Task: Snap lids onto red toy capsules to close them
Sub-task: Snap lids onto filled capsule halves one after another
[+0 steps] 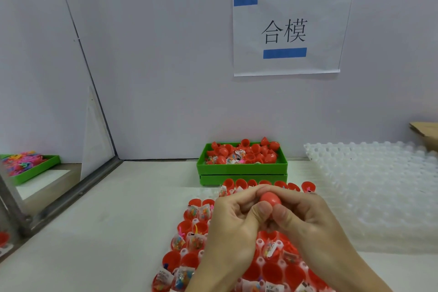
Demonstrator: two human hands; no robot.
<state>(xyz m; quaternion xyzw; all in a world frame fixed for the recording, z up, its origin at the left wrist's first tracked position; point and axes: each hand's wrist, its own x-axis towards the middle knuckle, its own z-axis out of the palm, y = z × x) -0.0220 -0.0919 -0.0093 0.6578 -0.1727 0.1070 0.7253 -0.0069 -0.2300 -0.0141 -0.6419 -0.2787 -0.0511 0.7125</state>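
A red toy capsule (270, 199) is held up between both hands, its rounded top showing above the thumbs. My left hand (232, 227) grips it from the left and my right hand (310, 220) from the right, the two thumbs pressed side by side against its front. Below the hands a clear tray (211, 193) holds several open red capsule halves (187, 225), many with small wrapped toys inside. A green bin (241, 168) behind the tray is piled with red lids and capsules (244, 150).
A stack of empty clear plastic trays (369, 185) lies at the right. At far left, beyond a clear divider panel (94, 140), sits another green tray of colourful toys (26, 165). A paper sign (286, 31) hangs on the back wall. A cardboard box corner (426, 133) shows far right.
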